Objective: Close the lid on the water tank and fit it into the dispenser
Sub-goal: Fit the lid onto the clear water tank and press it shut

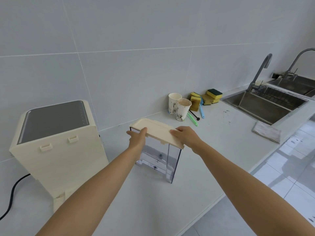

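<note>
While the clear water tank stands mid-frame on the desk, right of the dispenser, left hand and right hand each clasp an end of the lid atop it.

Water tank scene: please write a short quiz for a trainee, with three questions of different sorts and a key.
1. True or false: the water tank already sits inside the dispenser.
2. What do the left hand and the right hand both hold? A) the lid B) a sponge C) a tap
3. How many paper cups stand near the wall?

Key: 1 false, it stands on the counter beside the dispenser; 2 A; 3 two.
</note>
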`<control>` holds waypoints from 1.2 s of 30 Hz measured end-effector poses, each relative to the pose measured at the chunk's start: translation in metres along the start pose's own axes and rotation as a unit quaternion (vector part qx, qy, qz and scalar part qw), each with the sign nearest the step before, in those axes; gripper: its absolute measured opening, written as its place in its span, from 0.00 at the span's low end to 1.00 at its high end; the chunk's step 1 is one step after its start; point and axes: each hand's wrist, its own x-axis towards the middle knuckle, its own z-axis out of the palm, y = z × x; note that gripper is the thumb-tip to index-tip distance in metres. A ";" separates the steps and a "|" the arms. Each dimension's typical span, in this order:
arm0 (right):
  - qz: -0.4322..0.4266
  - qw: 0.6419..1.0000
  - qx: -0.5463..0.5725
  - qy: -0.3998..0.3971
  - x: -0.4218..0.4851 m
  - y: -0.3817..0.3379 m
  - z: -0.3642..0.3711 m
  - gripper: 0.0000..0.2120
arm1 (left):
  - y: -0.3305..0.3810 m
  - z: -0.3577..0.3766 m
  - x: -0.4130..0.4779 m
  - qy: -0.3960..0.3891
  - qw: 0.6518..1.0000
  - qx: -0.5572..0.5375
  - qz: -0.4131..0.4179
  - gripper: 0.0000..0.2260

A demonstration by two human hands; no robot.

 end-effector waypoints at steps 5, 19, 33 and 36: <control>0.007 1.000 0.008 -0.009 -0.021 0.002 0.006 0.21 | 0.008 -0.010 0.019 -0.085 0.994 0.029 0.064 0.27; -0.027 0.996 -0.088 -0.003 -0.043 -0.014 0.031 0.24 | 0.030 -0.017 0.020 -0.121 0.967 0.161 0.157 0.17; -0.217 0.940 -0.255 -0.074 0.043 -0.059 0.035 0.24 | -0.033 0.007 -0.073 0.030 0.707 0.554 0.439 0.26; -0.224 0.917 -0.316 -0.098 0.053 -0.062 0.050 0.21 | -0.042 0.008 -0.073 0.078 0.663 0.593 0.450 0.25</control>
